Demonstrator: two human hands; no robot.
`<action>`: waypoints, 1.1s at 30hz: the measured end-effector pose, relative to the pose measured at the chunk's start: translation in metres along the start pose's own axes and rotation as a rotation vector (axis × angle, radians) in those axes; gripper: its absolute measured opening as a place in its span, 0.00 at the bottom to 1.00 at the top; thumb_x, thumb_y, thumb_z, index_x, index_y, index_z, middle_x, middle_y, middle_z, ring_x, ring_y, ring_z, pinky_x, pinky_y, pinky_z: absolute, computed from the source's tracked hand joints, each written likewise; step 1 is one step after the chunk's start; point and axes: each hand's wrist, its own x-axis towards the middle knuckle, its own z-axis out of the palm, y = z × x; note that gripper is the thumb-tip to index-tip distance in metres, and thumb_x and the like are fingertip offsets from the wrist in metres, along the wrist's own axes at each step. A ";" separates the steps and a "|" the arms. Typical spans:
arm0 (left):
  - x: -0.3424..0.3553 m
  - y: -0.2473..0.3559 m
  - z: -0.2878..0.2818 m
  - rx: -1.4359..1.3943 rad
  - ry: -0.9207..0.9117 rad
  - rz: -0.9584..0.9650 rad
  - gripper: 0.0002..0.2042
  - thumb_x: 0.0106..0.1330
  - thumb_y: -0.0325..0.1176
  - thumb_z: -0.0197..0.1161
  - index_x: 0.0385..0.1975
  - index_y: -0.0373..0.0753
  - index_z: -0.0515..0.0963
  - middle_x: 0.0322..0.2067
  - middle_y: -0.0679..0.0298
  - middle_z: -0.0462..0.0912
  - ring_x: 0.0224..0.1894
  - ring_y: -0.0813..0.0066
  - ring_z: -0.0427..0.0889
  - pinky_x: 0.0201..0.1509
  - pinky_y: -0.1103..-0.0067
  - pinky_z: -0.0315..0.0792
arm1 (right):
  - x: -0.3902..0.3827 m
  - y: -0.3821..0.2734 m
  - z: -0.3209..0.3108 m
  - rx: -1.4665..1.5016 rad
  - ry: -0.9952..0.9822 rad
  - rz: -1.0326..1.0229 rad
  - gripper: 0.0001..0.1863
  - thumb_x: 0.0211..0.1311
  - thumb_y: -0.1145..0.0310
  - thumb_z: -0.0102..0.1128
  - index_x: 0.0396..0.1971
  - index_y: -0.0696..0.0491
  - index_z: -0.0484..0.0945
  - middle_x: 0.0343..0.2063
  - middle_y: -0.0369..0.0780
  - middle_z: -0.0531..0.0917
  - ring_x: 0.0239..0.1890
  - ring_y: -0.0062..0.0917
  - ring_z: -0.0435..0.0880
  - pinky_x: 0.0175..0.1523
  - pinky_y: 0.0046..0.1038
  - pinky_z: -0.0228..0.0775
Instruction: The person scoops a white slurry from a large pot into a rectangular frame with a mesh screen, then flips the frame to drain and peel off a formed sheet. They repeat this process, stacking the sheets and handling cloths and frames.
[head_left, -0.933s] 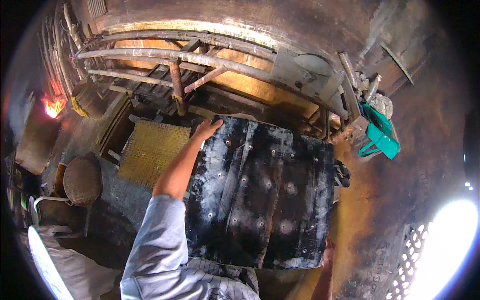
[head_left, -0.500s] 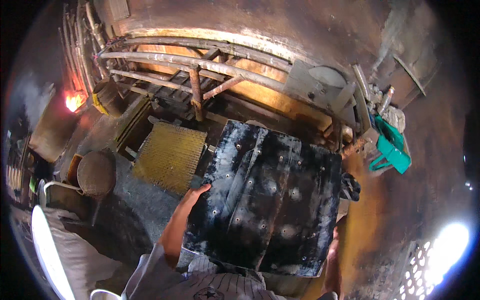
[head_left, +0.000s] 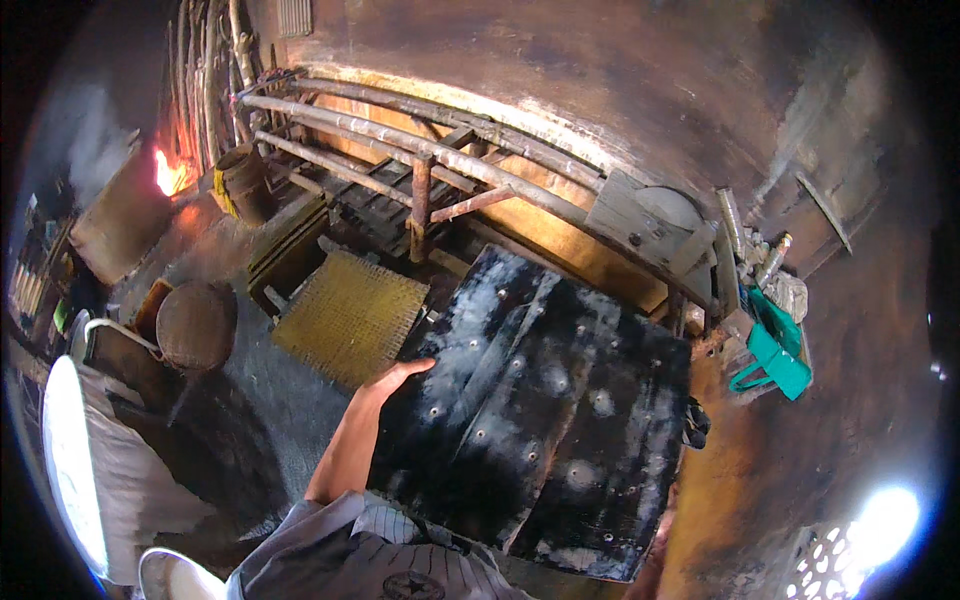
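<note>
A large black square board (head_left: 530,420) is held up in front of me, its surface scuffed with whitish patches and dotted with several small holes. My left hand (head_left: 400,376) is closed on its left edge, thumb on top and the other fingers hidden underneath. On the opposite side, my right hand (head_left: 664,525) holds the right edge; only a sliver of it shows and the board covers its fingers. Just beyond my left hand lies a yellowish woven mat (head_left: 350,315), close to the board's left edge but lower down.
A bamboo pole frame (head_left: 420,200) runs along the wall behind the board. To the left are a round brown lid-like thing (head_left: 195,325), a yellow-trimmed basket (head_left: 243,185) and an open fire (head_left: 172,175). A green bag (head_left: 775,350) hangs at the right.
My view has turned slightly, so the surroundings sit further right and lower at the left. The board stays in my hands, a little more tilted, and less of my right hand shows.
</note>
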 end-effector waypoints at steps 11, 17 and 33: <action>0.009 -0.038 0.010 -0.640 -0.687 -0.329 0.33 0.55 0.58 0.62 0.53 0.37 0.74 0.49 0.55 0.77 0.47 0.63 0.76 0.53 0.71 0.69 | -0.019 0.000 0.158 -0.335 0.084 -0.504 0.22 0.57 0.60 0.59 0.51 0.53 0.73 0.41 0.36 0.79 0.43 0.27 0.77 0.50 0.30 0.68; 0.098 -0.100 -0.066 -0.840 -0.907 -0.546 0.39 0.57 0.66 0.55 0.56 0.34 0.71 0.50 0.54 0.77 0.47 0.62 0.78 0.54 0.69 0.70 | 0.005 0.005 0.403 -0.429 0.050 -0.560 0.23 0.55 0.63 0.61 0.51 0.53 0.73 0.42 0.35 0.79 0.43 0.26 0.76 0.50 0.29 0.67; -0.022 -0.198 -0.247 -0.672 -0.198 0.418 0.46 0.48 0.39 0.73 0.65 0.33 0.51 0.62 0.55 0.59 0.67 0.64 0.55 0.69 0.66 0.49 | 0.192 0.330 0.635 -0.588 -0.060 -0.313 0.15 0.56 0.73 0.61 0.45 0.55 0.74 0.36 0.35 0.79 0.35 0.23 0.78 0.39 0.26 0.71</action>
